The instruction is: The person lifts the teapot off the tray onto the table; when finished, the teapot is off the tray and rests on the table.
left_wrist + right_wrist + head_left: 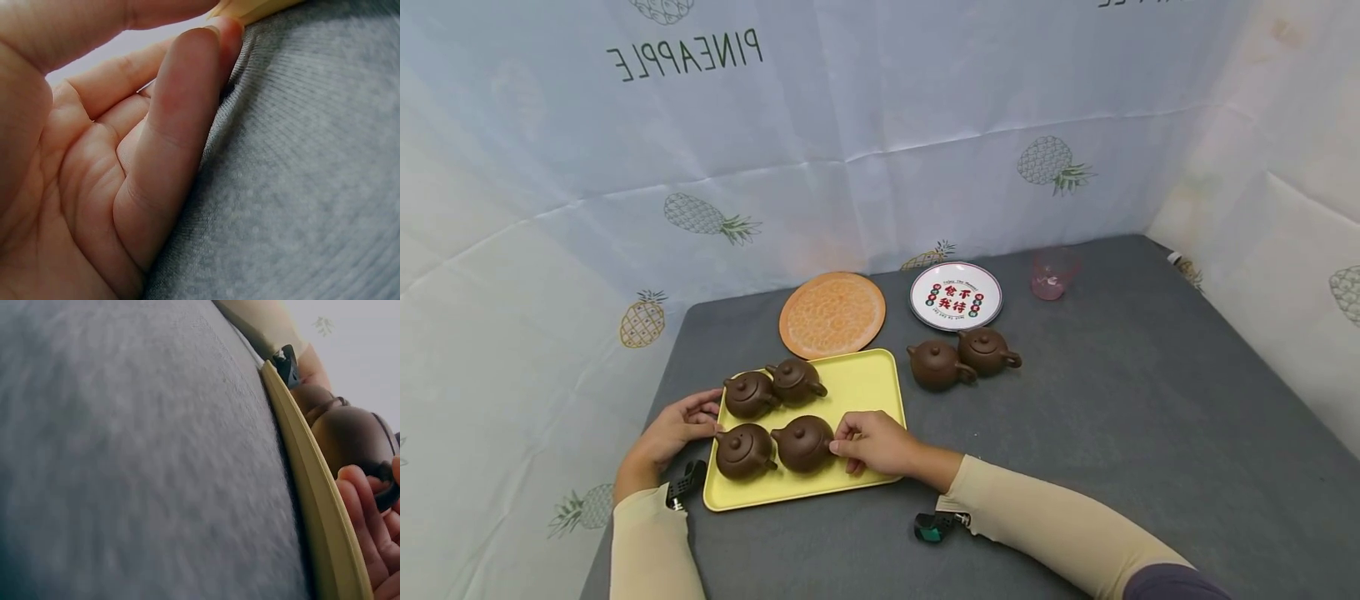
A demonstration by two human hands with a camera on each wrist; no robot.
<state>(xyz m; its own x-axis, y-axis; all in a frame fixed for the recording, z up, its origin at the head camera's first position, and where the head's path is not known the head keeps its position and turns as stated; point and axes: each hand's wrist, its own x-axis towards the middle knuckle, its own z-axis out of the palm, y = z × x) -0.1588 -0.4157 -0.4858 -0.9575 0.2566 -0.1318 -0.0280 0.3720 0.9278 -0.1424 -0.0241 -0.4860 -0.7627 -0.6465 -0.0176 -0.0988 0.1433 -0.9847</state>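
Far left, your left hand [679, 427] is at the left rim of the yellow tray [868, 382], fingers bent. Can't tell if that grip pinches the rim or only touches it. Just inside: back-left teapot [748, 396] and front-left teapot [743, 454], spouts left. Next right, back-right teapot [795, 383], same heading; round orange mat [832, 313] behind the tray.

Front-right teapot [803, 444] is the one in your grip: upright, over the tray's front half, left of your right hand [876, 443], which pinches its handle between thumb and fingers. Spout points left, handle right. Long axis, spout to handle, runs roughly along the tray's long side, handle end slightly nearer you. Tray rim hides its base in the right wrist view. Front-left teapot's handle is just beside it, back-right teapot close behind. Room is to the back right, where yellow surface shows up to the right rim.

Right of the tray: two close-set teapots, nearer teapot [934, 367] and farther teapot [982, 351], spouts left. Lettered white plate [956, 297] behind them, then pink cup [1049, 282]. Gray tabletop [1112, 400] runs on right.
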